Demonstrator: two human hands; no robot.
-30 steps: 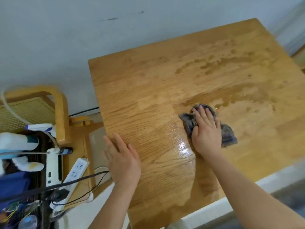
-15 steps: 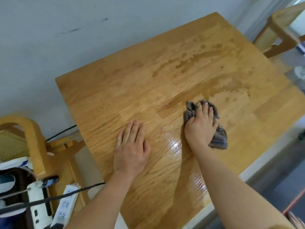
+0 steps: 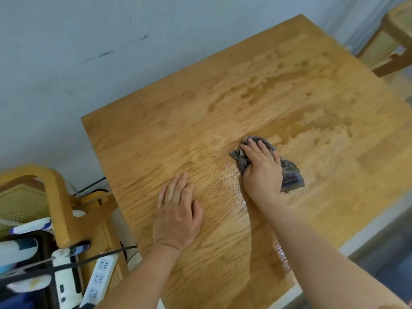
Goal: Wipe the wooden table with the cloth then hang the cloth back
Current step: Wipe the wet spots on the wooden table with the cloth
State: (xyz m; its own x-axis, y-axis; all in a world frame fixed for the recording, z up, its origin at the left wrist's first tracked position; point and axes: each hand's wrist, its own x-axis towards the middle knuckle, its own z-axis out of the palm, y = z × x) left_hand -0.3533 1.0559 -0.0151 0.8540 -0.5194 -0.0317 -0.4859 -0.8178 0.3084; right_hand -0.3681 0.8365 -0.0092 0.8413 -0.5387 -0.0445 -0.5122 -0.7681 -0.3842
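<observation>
Head view: the wooden table [image 3: 234, 112] is seen from above, set against a pale wall [image 3: 111, 52] at 12 o'clock. The cloth [image 3: 291, 175], grey-blue and bunched, lies on the tabletop slightly toward 3 o'clock from the middle of the frame. It is pressed down by the right hand [image 3: 262, 172], whose fingers are laid fairly straight over it. Parts of the cloth are left showing at the hand's 4 o'clock and 11 o'clock. The left hand [image 3: 177, 217] is laid flat on bare wood at the cloth's 8 o'clock, fingers extended and close together, with nothing held. A wet sheen [image 3: 231, 175] is seen between the two hands, and damp patches [image 3: 278, 83] are spread at the cloth's 12 o'clock. A wooden chair [image 3: 55, 197] and a white power strip [image 3: 99, 277] are seen off the table at 8 o'clock.
</observation>
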